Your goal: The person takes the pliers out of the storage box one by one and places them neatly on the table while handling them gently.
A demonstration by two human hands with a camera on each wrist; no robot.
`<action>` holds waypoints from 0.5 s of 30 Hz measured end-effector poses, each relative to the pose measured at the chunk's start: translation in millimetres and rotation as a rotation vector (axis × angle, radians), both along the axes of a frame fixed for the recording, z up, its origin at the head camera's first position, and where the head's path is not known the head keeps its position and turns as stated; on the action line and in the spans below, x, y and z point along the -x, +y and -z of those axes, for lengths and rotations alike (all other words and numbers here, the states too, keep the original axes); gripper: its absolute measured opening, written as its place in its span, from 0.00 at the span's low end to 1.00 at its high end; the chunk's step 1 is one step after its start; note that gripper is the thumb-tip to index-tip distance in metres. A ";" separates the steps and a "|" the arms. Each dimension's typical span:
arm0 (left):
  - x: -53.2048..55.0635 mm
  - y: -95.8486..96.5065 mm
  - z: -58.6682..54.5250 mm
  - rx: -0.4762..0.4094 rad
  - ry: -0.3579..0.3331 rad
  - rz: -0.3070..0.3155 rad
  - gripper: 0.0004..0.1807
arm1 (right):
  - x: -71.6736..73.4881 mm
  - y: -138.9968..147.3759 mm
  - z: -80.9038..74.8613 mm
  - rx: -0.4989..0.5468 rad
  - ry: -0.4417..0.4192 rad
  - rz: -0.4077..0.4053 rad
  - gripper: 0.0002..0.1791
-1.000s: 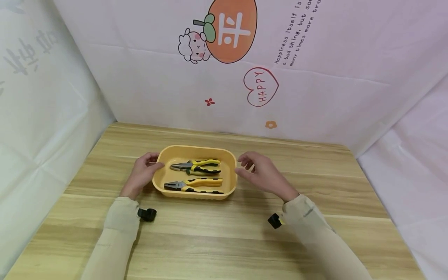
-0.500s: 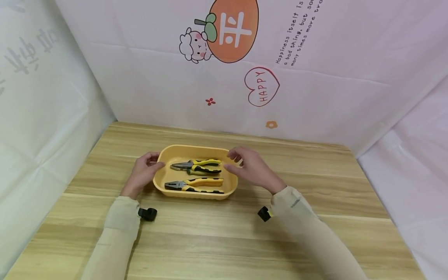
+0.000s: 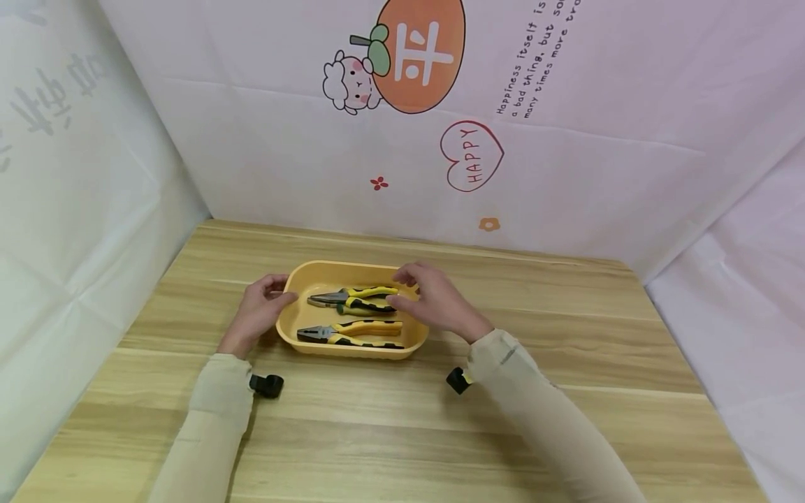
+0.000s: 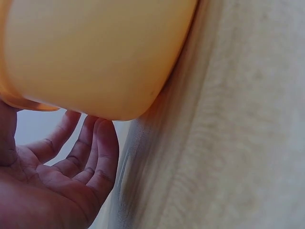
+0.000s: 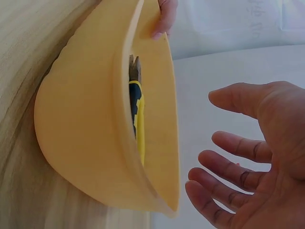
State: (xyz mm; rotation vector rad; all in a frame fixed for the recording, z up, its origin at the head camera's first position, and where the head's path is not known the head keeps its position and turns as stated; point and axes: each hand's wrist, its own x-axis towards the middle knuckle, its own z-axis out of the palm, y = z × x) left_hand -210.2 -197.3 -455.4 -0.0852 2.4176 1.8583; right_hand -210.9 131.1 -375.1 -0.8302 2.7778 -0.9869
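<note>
A yellow plastic basin [image 3: 342, 351] stands on the table. My left hand [image 3: 256, 313] holds its left end, thumb over the rim and fingertips against the outer wall, as the left wrist view shows. Inside lie combination pliers [image 3: 371, 326] with yellow and black handles, at the near side. Farther back, long-nose pliers [image 3: 371, 291] rest partly over another tool with a dark green handle. Above the basin's right end hovers my right hand [image 3: 434, 299], fingers spread and nothing in them; its thumb overlaps the long-nose pliers' handle ends in the head view.
The wood-grain table [image 3: 352, 426] runs back to a white printed cloth wall [image 3: 283, 161]. More white cloth hangs at the left and right. A black wrist camera [image 3: 267, 385] juts from the left sleeve, another black camera [image 3: 458, 381] from the right.
My right hand has moved left from beside the basin's right end to over its inside. The left hand, basin and pliers have stayed put.
</note>
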 end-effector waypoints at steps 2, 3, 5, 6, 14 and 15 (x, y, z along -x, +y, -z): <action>0.1 0.4 -0.3 -0.002 -0.002 0.000 0.25 | 1.6 -2.2 2.8 0.009 -0.010 -0.004 0.22; 0.2 0.7 -0.4 -0.005 -0.003 -0.001 0.25 | 2.1 -3.5 3.6 0.017 -0.016 -0.006 0.22; 0.5 1.0 -0.5 -0.010 -0.008 -0.003 0.25 | 2.9 -5.8 5.5 0.028 -0.020 -0.004 0.23; 0.7 1.1 -0.3 -0.008 -0.006 -0.001 0.25 | 3.5 -6.7 7.1 0.031 -0.020 -0.002 0.23; -0.3 1.1 -0.6 -0.007 -0.001 -0.005 0.25 | 8.0 -12.6 18.4 0.022 -0.040 0.032 0.28; -0.8 1.6 -1.2 -0.009 0.001 -0.006 0.25 | 8.7 -13.0 19.7 0.018 -0.043 0.037 0.29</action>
